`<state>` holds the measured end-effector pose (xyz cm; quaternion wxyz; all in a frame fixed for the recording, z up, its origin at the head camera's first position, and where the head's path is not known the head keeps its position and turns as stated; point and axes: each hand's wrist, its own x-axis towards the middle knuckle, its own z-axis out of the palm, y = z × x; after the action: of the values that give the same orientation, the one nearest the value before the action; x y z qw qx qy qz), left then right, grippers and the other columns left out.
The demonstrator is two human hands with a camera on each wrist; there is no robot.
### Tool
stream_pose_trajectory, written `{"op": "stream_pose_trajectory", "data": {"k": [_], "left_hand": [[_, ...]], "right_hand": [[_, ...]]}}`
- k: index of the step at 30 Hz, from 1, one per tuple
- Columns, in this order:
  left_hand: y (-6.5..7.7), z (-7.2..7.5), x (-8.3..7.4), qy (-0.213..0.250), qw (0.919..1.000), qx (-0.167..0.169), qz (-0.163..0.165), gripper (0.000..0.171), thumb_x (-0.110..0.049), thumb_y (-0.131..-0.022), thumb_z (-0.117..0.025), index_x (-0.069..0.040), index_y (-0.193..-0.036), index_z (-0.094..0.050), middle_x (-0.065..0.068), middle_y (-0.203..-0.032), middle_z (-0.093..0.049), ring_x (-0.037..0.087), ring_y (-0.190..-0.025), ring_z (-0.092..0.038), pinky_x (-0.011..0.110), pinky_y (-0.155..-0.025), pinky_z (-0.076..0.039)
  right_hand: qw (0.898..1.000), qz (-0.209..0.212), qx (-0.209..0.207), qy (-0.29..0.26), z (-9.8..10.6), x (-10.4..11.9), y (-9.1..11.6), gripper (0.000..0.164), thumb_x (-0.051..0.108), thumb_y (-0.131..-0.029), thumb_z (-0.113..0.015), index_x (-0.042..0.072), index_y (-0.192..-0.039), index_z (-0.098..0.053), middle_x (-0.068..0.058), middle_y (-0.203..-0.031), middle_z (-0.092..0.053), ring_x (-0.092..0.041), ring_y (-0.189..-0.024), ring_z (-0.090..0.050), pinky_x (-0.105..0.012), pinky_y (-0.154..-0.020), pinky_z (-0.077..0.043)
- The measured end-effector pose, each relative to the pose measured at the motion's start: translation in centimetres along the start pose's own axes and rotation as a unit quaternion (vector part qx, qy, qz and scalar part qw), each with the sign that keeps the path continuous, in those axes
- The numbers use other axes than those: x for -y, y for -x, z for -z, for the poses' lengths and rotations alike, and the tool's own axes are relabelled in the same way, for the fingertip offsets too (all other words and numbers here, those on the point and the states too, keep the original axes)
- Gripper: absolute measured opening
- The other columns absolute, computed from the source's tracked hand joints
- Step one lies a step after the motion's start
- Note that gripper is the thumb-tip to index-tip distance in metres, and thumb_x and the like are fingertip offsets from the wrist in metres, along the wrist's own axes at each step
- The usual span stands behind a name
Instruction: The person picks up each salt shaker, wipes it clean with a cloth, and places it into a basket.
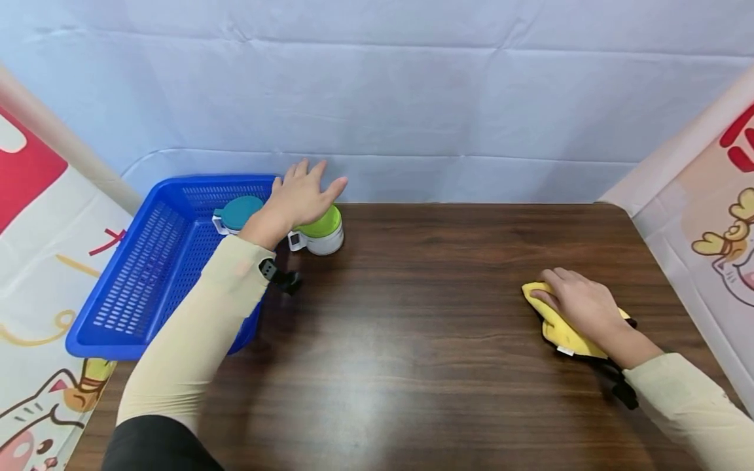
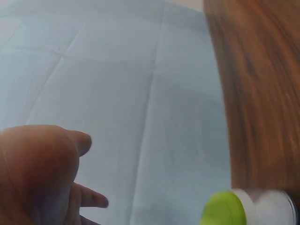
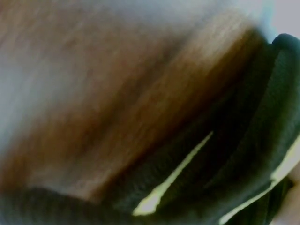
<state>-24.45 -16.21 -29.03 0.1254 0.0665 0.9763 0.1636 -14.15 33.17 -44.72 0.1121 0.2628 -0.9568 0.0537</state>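
Just right of blue basket (image 1: 106,348): green-lidded jar (image 1: 326,239), near left hand (image 1: 302,197), fingers spread. Farther right of basket: yellow cloth (image 1: 558,332), gripped in right hand (image 1: 583,306). Could topple jar by sweeping left hand low.

Blue basket (image 1: 106,350); teal lid (image 1: 241,212); lime-green lid (image 1: 326,224) on a white jar (image 1: 326,244); yellow cloth (image 1: 558,331) edged in black; dark brown wood-grain desk (image 1: 412,314); pale blue backdrop (image 1: 400,111); cream sleeves (image 1: 191,333); cartoon-printed side drape (image 1: 41,261).

Broad passage across table (image 1: 424,294) between green-lidded jar (image 1: 326,237) and yellow cloth (image 1: 556,330)
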Motion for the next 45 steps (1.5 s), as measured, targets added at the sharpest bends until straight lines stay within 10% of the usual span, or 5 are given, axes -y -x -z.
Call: {"op": "stream_pose_trajectory", "data": {"k": [7, 14, 23, 35, 45], "left_hand": [[0.1, -0.7, -2.6, 0.072, 0.9972, -0.02, 0.006, 0.081, -0.067, -0.103, -0.027, -0.015, -0.164, -0.015, 0.015, -0.169, -0.009, 0.034, -0.156, -0.005, 0.063, -0.12, -0.006], [0.3, -3.0, -3.7, 0.126, 0.9846, -0.12, 0.016, 0.075, -0.059, -0.104, -0.039, -0.013, -0.162, -0.024, 0.017, -0.167, -0.018, 0.035, -0.154, -0.014, 0.062, -0.12, -0.011], [-0.1, -8.0, -2.8, 0.21, 0.9306, -0.3, -0.009, 0.06, -0.042, -0.105, -0.052, -0.009, -0.154, -0.04, 0.015, -0.157, -0.038, 0.033, -0.145, -0.035, 0.057, -0.116, -0.024], [-1.3, -13.0, 0.2, 0.266, 0.8529, -0.449, -0.022, 0.05, -0.026, -0.102, -0.054, 0.0, -0.145, -0.048, 0.019, -0.147, -0.05, 0.034, -0.14, -0.039, 0.048, -0.118, -0.021], [-1.7, -14.8, 2.7, 0.295, 0.8393, -0.454, 0.055, 0.046, -0.026, -0.105, -0.046, -0.001, -0.144, -0.048, 0.019, -0.148, -0.047, 0.035, -0.142, -0.037, 0.055, -0.115, -0.023]], "right_hand": [[1.0, -0.019, 0.006, -0.005, 0.2, -0.1, 0.4, 0.024, 0.022, -0.089, -0.078, 0.01, -0.098, -0.059, 0.003, -0.076, -0.052, -0.01, -0.059, -0.045, -0.027, -0.046, -0.032], [1.0, -0.023, 0.003, -0.007, 0.0, 0.1, 0.4, 0.025, 0.021, -0.088, -0.079, 0.01, -0.098, -0.06, 0.001, -0.077, -0.054, -0.012, -0.06, -0.048, -0.029, -0.047, -0.035], [0.999, -0.033, 0.009, -0.008, 0.2, 0.1, 0.4, 0.024, 0.022, -0.089, -0.079, 0.009, -0.098, -0.061, 0.0, -0.078, -0.056, -0.014, -0.062, -0.051, -0.031, -0.048, -0.037], [1.0, -0.029, 0.003, -0.007, 0.0, 0.1, 0.6, 0.024, 0.021, -0.089, -0.079, 0.01, -0.096, -0.059, 0.003, -0.073, -0.05, -0.011, -0.059, -0.044, -0.028, -0.047, -0.033], [1.0, -0.025, -0.004, -0.011, -0.1, 0.1, 0.6, 0.024, 0.02, -0.089, -0.079, 0.01, -0.096, -0.059, 0.003, -0.074, -0.051, -0.011, -0.059, -0.045, -0.028, -0.047, -0.033]]}}
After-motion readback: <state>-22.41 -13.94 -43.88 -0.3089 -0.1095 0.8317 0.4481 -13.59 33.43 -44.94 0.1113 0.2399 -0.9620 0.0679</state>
